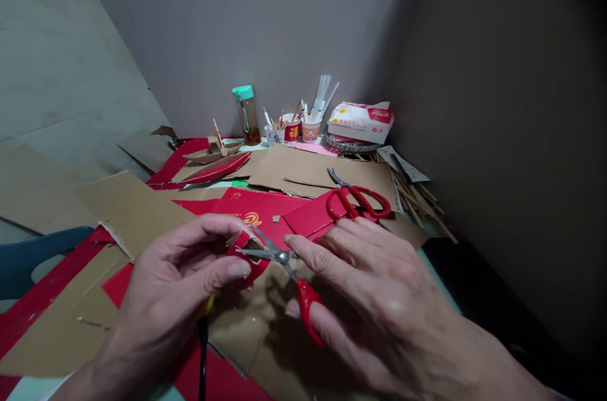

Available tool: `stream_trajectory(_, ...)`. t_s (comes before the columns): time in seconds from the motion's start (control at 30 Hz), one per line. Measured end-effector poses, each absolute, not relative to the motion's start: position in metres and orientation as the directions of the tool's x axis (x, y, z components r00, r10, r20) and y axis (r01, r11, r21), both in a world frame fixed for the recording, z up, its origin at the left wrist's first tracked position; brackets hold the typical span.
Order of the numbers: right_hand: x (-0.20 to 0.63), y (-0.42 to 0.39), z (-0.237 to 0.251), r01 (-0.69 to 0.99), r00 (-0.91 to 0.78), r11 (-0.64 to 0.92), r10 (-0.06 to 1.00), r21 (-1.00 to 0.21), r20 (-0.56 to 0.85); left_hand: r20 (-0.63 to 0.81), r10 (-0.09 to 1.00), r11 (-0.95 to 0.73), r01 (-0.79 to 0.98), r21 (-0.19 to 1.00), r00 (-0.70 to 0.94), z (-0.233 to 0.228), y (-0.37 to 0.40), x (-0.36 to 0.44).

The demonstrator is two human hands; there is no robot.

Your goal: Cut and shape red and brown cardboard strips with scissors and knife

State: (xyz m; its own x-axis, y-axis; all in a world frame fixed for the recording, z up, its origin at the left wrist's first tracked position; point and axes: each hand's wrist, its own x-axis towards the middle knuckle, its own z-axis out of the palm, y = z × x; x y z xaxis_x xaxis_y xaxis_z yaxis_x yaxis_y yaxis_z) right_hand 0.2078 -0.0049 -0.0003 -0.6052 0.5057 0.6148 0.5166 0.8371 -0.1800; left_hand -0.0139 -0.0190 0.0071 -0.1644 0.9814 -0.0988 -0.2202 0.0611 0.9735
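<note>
Near the desk's front edge, the left hand [175, 281] pinches a small red cardboard piece [246, 255] between thumb and fingers. The right hand [379, 306] grips red-handled scissors [289, 274], blades apparently open on it. The piece looks light, stiff and creasable, best held by its edge clear of the blades
</note>
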Motion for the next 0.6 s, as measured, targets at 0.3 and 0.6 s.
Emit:
stream_trajectory(0.3, 0.205, -0.004, -0.001, 0.469, -0.64, 0.837, 0.542, -0.283, 0.545, -0.116, 0.978, 0.073, -0.241, 0.968, -0.171, 0.005, -0.018, -0.013)
stream_trajectory(0.6, 0.205, -0.004, 0.0, 0.463, -0.631, 0.848, 0.521, -0.26, 0.574, -0.105, 0.977, 0.053, -0.27, 0.961, -0.185, -0.002, -0.018, -0.014)
